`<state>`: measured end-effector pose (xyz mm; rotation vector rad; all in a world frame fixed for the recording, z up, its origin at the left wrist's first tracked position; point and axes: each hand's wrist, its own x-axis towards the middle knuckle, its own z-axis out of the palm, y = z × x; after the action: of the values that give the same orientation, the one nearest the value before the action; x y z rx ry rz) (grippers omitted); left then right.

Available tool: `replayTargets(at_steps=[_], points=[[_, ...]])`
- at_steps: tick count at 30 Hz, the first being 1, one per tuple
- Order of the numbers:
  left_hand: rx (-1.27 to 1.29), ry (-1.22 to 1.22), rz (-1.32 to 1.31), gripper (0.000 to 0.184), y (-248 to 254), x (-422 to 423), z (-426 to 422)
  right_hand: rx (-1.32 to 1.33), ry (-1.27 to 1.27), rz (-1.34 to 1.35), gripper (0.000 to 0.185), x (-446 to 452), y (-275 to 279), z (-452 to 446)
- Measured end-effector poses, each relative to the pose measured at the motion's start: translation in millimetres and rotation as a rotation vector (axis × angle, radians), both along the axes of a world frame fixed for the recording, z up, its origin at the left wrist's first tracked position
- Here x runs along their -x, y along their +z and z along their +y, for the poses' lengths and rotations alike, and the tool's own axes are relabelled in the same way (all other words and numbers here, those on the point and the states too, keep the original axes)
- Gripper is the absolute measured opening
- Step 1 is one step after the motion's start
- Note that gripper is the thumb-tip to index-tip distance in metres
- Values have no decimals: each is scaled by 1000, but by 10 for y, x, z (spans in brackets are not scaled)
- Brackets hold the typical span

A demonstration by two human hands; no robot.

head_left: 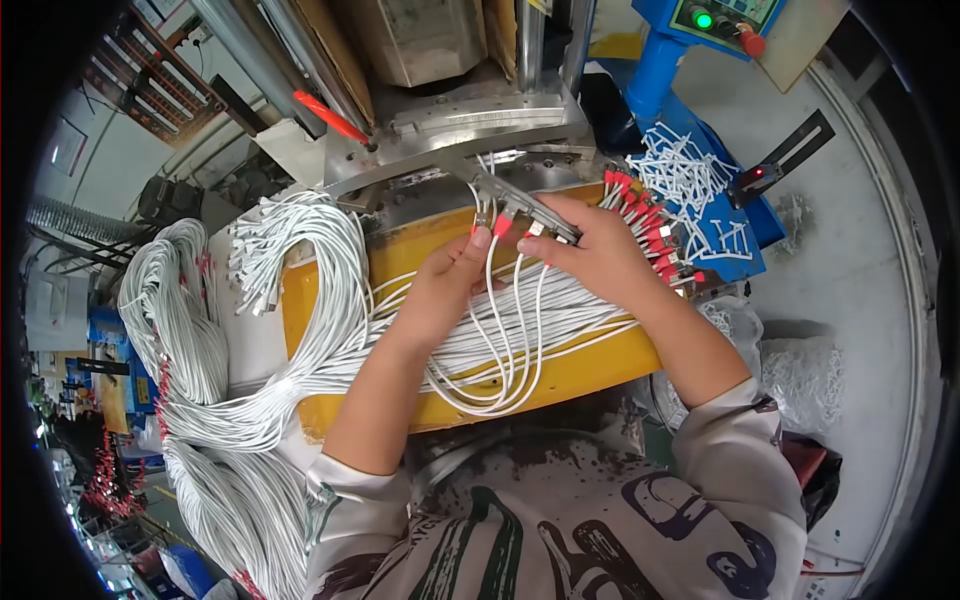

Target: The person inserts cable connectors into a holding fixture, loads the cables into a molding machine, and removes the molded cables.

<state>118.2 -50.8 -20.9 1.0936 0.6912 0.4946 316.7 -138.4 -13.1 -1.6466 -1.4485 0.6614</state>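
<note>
My left hand pinches the end of a white cable by its connector, against the side of a long metal mould bar. My right hand grips that bar at its lower right end, thumb in front. Between the hands, a red-capped connector and a white-tipped one sit along the bar. Their white cables hang in loops below. Under both hands a thick bundle of white cables lies across a yellow board, with red-capped plugs at its right end.
A steel press stands just ahead, with a red-handled tool on its left. Small white plastic pieces are heaped on a blue surface at right. Coiled white cables hang at left. A control box is upper right.
</note>
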Motion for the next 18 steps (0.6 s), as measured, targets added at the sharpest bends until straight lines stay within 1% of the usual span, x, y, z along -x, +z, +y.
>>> replayTargets(at_steps=[1,2,4,5,8,10,14,17,18], points=[[22,-39,18,48,32,7,2,4,-3,4,54,11,34,-22],[24,-40,21,48,5,29,33,60,18,-56,53,25,109,-45],[61,-101,-23,50,-79,90,137,168,68,-180,53,42,221,-57],[80,-131,-44,52,-105,114,163,167,71,-177,53,43,192,-53],[86,-141,-37,52,-167,147,216,75,77,70,51,8,63,-31],[85,-145,-42,52,-123,137,210,85,69,52,51,28,72,-24],[98,-121,-17,49,-50,98,124,117,57,10,51,40,102,-44],[198,86,-94,40,-27,14,30,126,89,-28,49,35,195,-72],[198,84,-96,40,-59,20,33,177,104,-35,47,36,252,-99]])
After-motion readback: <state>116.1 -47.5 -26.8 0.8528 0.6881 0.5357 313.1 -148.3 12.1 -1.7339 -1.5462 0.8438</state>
